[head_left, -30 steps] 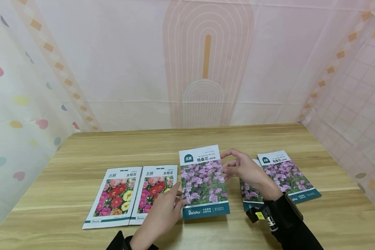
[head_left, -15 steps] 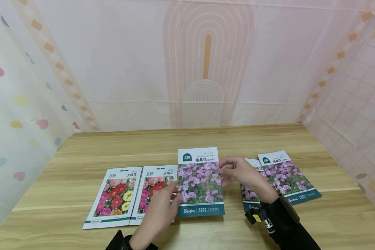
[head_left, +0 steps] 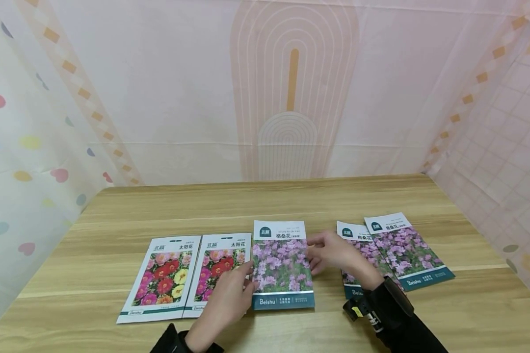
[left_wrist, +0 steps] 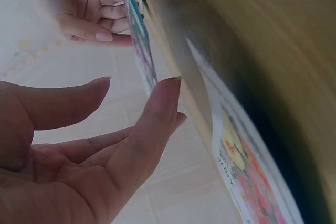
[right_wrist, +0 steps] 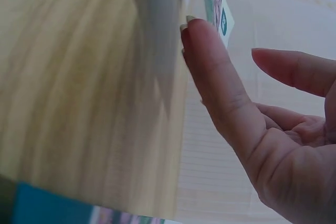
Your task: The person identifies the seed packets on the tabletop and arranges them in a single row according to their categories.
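Observation:
A flower seed packet (head_left: 282, 267) with a purple flower picture stands between my two hands, low over the middle of the table. My left hand (head_left: 227, 296) is at its left edge, the thumb well apart from the fingers in the left wrist view, fingertips right at the packet's edge (left_wrist: 140, 35). On the other side my right hand (head_left: 333, 252) touches the right edge with straight fingers; the right wrist view shows its thumb (right_wrist: 291, 66) held away. Left of these, two seed packets (head_left: 163, 279) with red and yellow flowers lie side by side, one partly behind my left hand.
Two more purple-flowered seed packets (head_left: 412, 252) lie overlapping on the right, partly covered by my right forearm. The wooden table (head_left: 203, 206) ends at a pale patterned cloth backdrop (head_left: 181, 98), with similar cloth at both sides.
The middle packet has come down and straightened, moving slightly left and closer to the table. My right hand has moved left and down alongside it. The left hand has barely shifted.

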`<control>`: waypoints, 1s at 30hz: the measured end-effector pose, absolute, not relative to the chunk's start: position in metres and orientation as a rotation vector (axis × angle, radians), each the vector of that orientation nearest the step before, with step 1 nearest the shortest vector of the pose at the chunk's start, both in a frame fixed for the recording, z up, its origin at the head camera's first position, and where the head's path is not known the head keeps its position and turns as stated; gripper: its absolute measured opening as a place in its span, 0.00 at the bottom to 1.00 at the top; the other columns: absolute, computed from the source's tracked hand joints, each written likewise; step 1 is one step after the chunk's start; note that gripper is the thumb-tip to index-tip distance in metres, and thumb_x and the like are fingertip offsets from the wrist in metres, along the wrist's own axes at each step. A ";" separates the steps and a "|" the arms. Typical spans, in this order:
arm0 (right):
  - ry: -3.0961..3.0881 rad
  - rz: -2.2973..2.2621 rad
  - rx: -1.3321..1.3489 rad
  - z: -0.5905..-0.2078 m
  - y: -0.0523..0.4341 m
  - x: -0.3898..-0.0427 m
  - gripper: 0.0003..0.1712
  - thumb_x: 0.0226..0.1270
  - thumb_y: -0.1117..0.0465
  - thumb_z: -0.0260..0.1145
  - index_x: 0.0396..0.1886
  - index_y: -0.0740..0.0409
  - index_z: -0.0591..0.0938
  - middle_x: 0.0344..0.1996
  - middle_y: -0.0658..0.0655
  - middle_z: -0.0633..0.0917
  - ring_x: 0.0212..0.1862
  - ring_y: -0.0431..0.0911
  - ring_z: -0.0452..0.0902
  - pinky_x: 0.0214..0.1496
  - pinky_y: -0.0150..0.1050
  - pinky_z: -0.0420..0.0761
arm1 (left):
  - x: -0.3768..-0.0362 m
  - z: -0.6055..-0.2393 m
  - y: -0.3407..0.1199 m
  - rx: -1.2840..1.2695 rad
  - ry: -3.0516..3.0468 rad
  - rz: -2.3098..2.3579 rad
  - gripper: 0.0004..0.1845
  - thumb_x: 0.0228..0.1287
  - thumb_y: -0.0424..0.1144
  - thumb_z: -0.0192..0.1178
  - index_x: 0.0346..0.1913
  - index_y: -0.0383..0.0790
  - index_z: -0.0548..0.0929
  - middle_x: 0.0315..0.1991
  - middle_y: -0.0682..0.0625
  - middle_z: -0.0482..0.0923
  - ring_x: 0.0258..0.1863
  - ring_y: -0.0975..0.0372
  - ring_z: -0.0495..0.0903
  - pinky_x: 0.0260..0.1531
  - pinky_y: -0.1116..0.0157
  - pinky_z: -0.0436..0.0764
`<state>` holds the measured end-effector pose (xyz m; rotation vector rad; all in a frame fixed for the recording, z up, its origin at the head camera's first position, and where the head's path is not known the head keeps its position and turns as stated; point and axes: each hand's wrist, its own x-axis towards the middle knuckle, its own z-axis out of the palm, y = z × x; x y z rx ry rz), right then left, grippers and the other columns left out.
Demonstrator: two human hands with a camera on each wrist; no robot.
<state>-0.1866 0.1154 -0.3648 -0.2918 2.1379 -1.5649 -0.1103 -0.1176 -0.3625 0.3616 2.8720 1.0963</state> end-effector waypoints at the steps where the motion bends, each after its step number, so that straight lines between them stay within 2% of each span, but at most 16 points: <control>1: 2.145 -1.557 -0.283 -0.366 0.115 -0.187 0.26 0.65 0.71 0.55 0.60 0.80 0.63 0.35 0.64 0.80 0.28 0.52 0.79 0.33 0.43 0.82 | -0.110 -0.363 -0.118 0.361 2.870 1.078 0.24 0.57 0.29 0.61 0.56 0.21 0.70 0.35 0.39 0.81 0.33 0.54 0.81 0.27 0.63 0.79; 3: 2.152 -1.541 -0.262 -0.368 0.114 -0.187 0.26 0.65 0.70 0.55 0.59 0.80 0.63 0.35 0.63 0.80 0.29 0.51 0.79 0.33 0.42 0.83 | -0.111 -0.363 -0.118 0.364 2.868 1.051 0.24 0.57 0.30 0.61 0.55 0.22 0.70 0.33 0.41 0.81 0.32 0.55 0.80 0.26 0.63 0.78; 5: 2.158 -1.533 -0.251 -0.370 0.113 -0.187 0.25 0.65 0.70 0.55 0.59 0.81 0.63 0.35 0.63 0.80 0.29 0.51 0.79 0.33 0.41 0.83 | -0.111 -0.364 -0.118 0.360 2.862 1.041 0.23 0.58 0.30 0.60 0.55 0.22 0.70 0.32 0.42 0.80 0.26 0.58 0.78 0.23 0.65 0.76; 10: 2.167 -1.511 -0.251 -0.370 0.112 -0.185 0.25 0.66 0.69 0.55 0.58 0.80 0.64 0.34 0.64 0.80 0.30 0.51 0.79 0.34 0.41 0.82 | -0.110 -0.365 -0.118 0.376 2.859 1.031 0.22 0.58 0.30 0.60 0.55 0.22 0.71 0.32 0.43 0.79 0.15 0.66 0.66 0.15 0.70 0.64; 18: 2.207 -1.445 -0.264 -0.367 0.110 -0.182 0.20 0.67 0.68 0.55 0.55 0.77 0.70 0.30 0.63 0.81 0.30 0.52 0.80 0.33 0.41 0.82 | -0.109 -0.363 -0.117 0.387 2.848 1.011 0.23 0.59 0.31 0.60 0.55 0.22 0.71 0.32 0.41 0.80 0.15 0.66 0.66 0.19 0.69 0.66; 20: 2.217 -1.431 -0.274 -0.366 0.110 -0.182 0.17 0.67 0.68 0.55 0.52 0.76 0.73 0.29 0.63 0.81 0.29 0.51 0.79 0.32 0.41 0.82 | -0.109 -0.362 -0.116 0.388 2.843 1.006 0.23 0.59 0.31 0.59 0.56 0.22 0.71 0.27 0.44 0.78 0.14 0.66 0.65 0.19 0.69 0.66; 23: 2.229 -1.415 -0.274 -0.366 0.110 -0.182 0.15 0.66 0.68 0.55 0.48 0.75 0.76 0.29 0.63 0.81 0.28 0.51 0.79 0.31 0.40 0.82 | -0.107 -0.362 -0.116 0.413 2.851 0.996 0.21 0.59 0.30 0.59 0.54 0.22 0.72 0.17 0.52 0.71 0.12 0.67 0.63 0.15 0.71 0.64; 25: 2.240 -1.404 -0.266 -0.366 0.110 -0.182 0.14 0.66 0.67 0.56 0.46 0.74 0.77 0.28 0.62 0.81 0.28 0.51 0.79 0.31 0.40 0.82 | -0.106 -0.361 -0.115 0.426 2.860 0.992 0.20 0.59 0.29 0.59 0.52 0.22 0.74 0.14 0.55 0.68 0.10 0.67 0.60 0.14 0.72 0.62; 27: 2.250 -1.392 -0.256 -0.366 0.109 -0.182 0.14 0.66 0.67 0.56 0.46 0.74 0.78 0.28 0.62 0.81 0.28 0.50 0.79 0.30 0.40 0.82 | -0.106 -0.361 -0.115 0.445 2.877 0.978 0.18 0.58 0.29 0.59 0.51 0.23 0.75 0.15 0.54 0.71 0.10 0.68 0.63 0.15 0.72 0.65; 28: 2.254 -1.386 -0.252 -0.366 0.109 -0.182 0.14 0.66 0.67 0.56 0.45 0.74 0.78 0.28 0.62 0.81 0.27 0.50 0.79 0.30 0.40 0.82 | -0.106 -0.361 -0.115 0.459 2.885 0.968 0.17 0.58 0.29 0.59 0.50 0.23 0.76 0.18 0.51 0.75 0.12 0.66 0.68 0.17 0.70 0.69; 30: 2.262 -1.376 -0.250 -0.365 0.109 -0.182 0.14 0.66 0.67 0.56 0.45 0.74 0.78 0.28 0.61 0.81 0.27 0.50 0.79 0.30 0.40 0.82 | -0.105 -0.359 -0.114 0.491 2.881 0.943 0.18 0.59 0.31 0.59 0.50 0.24 0.76 0.28 0.44 0.81 0.22 0.60 0.77 0.24 0.65 0.77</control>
